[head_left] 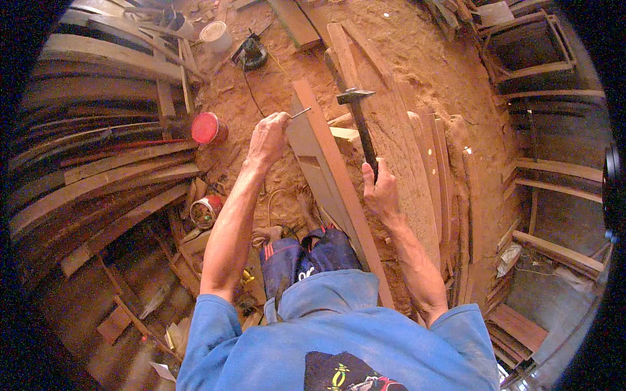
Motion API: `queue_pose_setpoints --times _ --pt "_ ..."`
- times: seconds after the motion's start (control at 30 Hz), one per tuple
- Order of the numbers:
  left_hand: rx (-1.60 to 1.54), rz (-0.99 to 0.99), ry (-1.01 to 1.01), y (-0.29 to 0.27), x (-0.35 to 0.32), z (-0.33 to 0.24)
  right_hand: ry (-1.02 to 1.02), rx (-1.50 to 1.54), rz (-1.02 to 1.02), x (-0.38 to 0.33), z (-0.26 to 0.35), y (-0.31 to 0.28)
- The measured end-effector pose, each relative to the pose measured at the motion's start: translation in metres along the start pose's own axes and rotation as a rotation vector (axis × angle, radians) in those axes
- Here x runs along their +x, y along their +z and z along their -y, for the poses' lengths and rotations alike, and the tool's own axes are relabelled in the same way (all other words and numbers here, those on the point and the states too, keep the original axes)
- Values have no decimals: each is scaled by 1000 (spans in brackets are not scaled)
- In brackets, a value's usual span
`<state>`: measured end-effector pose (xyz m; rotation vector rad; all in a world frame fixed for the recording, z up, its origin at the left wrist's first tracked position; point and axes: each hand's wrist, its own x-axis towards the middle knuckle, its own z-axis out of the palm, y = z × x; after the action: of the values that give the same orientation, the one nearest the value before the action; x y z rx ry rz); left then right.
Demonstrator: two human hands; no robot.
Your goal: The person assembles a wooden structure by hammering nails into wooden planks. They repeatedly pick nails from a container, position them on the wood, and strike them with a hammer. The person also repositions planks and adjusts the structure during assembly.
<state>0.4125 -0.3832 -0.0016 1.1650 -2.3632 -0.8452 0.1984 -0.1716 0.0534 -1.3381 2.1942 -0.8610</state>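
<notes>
My left hand (268, 138) is closed on a long thin metal nail (300, 113), whose free end sticks out toward the upper end of a long reddish wooden board (336, 173). I cannot tell whether the nail touches the wood. The board stands on edge and runs from between my arms up and away, with a flat grey-brown panel face on its left side. To the right of it, my right hand (383, 189) is wrapped round the dark handle of a hammer (362, 127). The hammer's metal head is raised beside the board, apart from the nail.
Sawdust covers the floor (417, 49). A dark power tool (252, 53) with a cord, a white bucket (216, 36), a red-lidded bucket (205, 128) and an open bucket (205, 212) stand left. Stacked planks (98, 166) line the left; more boards (427, 169) lie right, near wooden frames (561, 42).
</notes>
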Motion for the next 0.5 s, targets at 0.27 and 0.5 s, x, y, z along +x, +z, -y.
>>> queue_pose_setpoints --times 0.27,0.5 --pt "77 85 13 -1 0 -2 44 17 90 -4 14 0" --pt "16 64 13 0 1 -1 -7 -17 126 3 15 7"
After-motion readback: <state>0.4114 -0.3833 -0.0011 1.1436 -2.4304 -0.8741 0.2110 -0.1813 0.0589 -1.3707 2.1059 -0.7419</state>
